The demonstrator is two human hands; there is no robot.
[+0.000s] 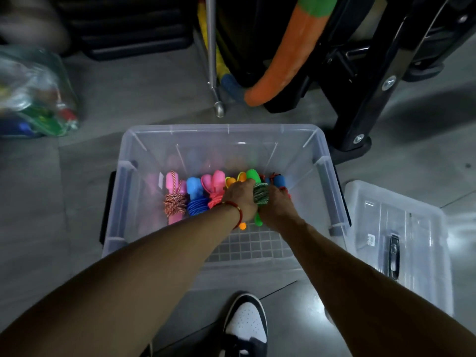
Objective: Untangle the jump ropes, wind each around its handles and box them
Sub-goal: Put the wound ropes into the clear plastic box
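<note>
A clear plastic box [123, 197] stands on the floor in front of me. Along its far wall lies a row of wound jump ropes: a pink-handled one [175, 199], a blue one [196, 199], a second pink one [215, 188], an orange one [240, 177] and a blue-handled one [278, 181] at the right. Both my hands reach into the box. My left hand [240, 199] and my right hand [277, 206] hold a green-handled rope [260, 193] between them, wound with green-and-white cord, low in the row between the orange one and the blue-handled one.
The box's clear lid [401, 243] lies on the floor to the right. A plastic bag of coloured items [36, 96] sits at far left. Black gym equipment [365, 81], an orange foam piece [278, 63] and a metal pole [212, 55] stand beyond the box. My shoe [246, 323] is below.
</note>
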